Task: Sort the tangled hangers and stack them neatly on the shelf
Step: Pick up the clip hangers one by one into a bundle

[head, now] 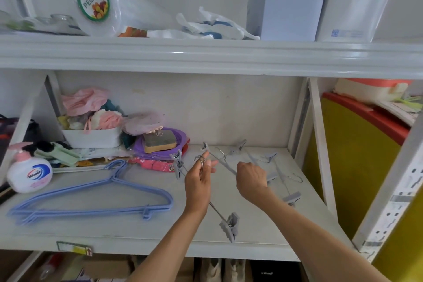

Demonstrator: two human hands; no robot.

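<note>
A neat stack of blue wire hangers [91,199] lies flat on the left of the white shelf [137,233]. Grey clip hangers [231,155] with metal hooks lie tangled at the middle and right of the shelf. My left hand [199,181] holds one grey clip hanger lifted, its metal hook around my finger; one clip [230,225] dangles below my wrist, another [179,165] sits to the left. My right hand [251,178] is closed around the bar of a second grey clip hanger [278,174] in the tangle.
A white hand-soap pump bottle [28,173] stands at the shelf's left. Behind the blue hangers are a white bin of cloths [91,137], a purple packet with a tan box [160,144] and a red packet [153,163]. White boxes [290,7] sit on the shelf above.
</note>
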